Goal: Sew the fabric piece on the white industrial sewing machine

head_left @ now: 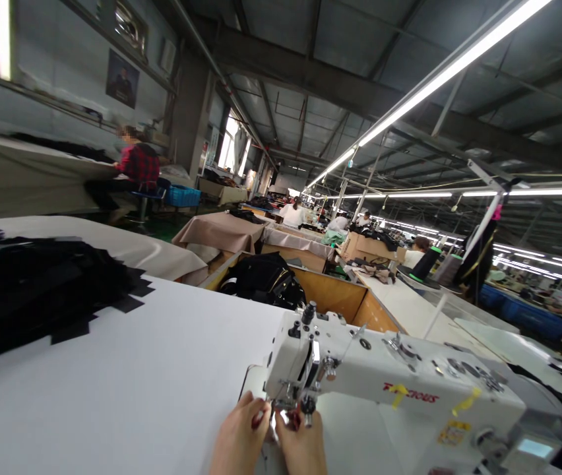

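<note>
A white sewing machine (400, 382) stands on the white table (152, 382) in front of me. Both my hands are at its needle area at the bottom of the view. My left hand (239, 439) has its fingers pinched together right at the presser foot (285, 412). My right hand (303, 445) is beside it, fingers closed in a pinch under the needle bar. What the fingertips hold is too small to make out. A pile of black fabric pieces (38, 290) lies on the table to the left.
A wooden bin (330, 290) with a black bundle (266, 280) stands behind the table. Other tables covered in beige cloth (221, 231) stretch back. A person in a red plaid shirt (135, 168) sits far left; other workers sit farther back. Blue crates (182, 196) are on the floor.
</note>
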Demonstrator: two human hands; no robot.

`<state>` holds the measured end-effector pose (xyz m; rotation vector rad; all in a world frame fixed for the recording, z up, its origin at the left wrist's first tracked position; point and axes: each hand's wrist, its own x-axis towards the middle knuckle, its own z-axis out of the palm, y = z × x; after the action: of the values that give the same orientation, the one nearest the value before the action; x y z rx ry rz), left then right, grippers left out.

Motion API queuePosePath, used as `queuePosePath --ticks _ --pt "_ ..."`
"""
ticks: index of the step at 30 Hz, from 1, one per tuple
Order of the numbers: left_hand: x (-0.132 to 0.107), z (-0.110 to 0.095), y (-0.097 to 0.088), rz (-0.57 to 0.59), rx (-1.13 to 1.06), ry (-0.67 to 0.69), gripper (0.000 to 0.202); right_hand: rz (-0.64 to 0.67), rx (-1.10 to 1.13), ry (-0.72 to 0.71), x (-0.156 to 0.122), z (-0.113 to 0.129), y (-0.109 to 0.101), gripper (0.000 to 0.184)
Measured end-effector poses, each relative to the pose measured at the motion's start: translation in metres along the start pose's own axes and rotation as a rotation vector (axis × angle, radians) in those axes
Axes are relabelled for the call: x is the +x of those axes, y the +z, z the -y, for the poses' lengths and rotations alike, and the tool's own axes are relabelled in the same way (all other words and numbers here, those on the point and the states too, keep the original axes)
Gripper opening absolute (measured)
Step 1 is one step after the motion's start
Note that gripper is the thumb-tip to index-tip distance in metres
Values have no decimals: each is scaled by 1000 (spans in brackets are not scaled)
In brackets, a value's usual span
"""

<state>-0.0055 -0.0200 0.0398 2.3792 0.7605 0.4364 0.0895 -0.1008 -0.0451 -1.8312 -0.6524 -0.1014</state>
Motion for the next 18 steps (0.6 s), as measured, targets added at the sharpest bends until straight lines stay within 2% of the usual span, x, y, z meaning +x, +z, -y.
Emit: queuePosePath --ticks 4,9,18 --pt "1 0 0 2 -4 8 26 73 67 21 3 -4 -4 17" --pt "2 0 1 -2 4 5 26 106 105 34 5 -5 -6 22" --pt "-2 1 1 6 1 -5 24 69 69 47 4 1 -7 25"
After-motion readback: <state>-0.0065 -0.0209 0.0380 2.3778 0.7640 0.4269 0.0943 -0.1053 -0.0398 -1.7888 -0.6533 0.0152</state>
